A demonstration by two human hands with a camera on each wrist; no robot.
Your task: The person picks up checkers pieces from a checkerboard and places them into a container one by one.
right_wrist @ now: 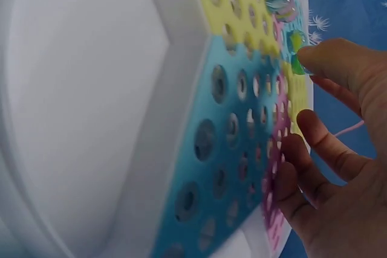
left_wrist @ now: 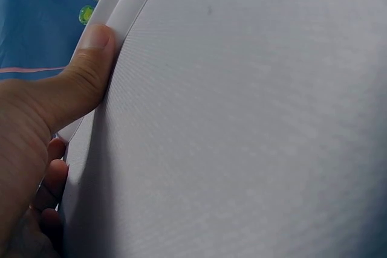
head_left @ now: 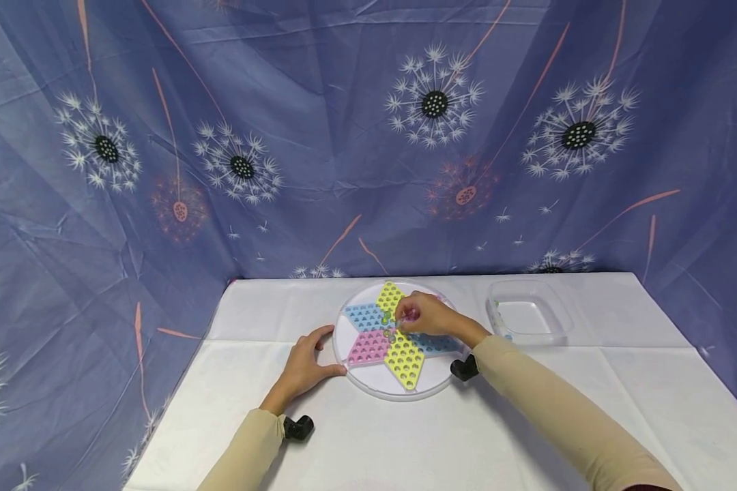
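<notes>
A round white Chinese checkers board (head_left: 359, 380) with a star of yellow, pink and blue hole fields lies on the table. My left hand (head_left: 304, 365) rests at its left rim, thumb and fingers spread apart; the left wrist view shows the thumb (left_wrist: 94, 58) along the rim. Over the board's middle, my right hand (head_left: 430, 315) pinches a green glass marble (right_wrist: 298, 64) at its fingertips, the other fingers loosely bent. Close by sit more glass marbles, one of them streaked (right_wrist: 281, 4) and one yellow-green (left_wrist: 86, 14).
A clear plastic container (head_left: 531, 334) stands right of the board, with a few small colored pieces along its left side. White cloth covers the table (head_left: 405, 443). Behind hangs a blue dandelion-print curtain (head_left: 344, 136).
</notes>
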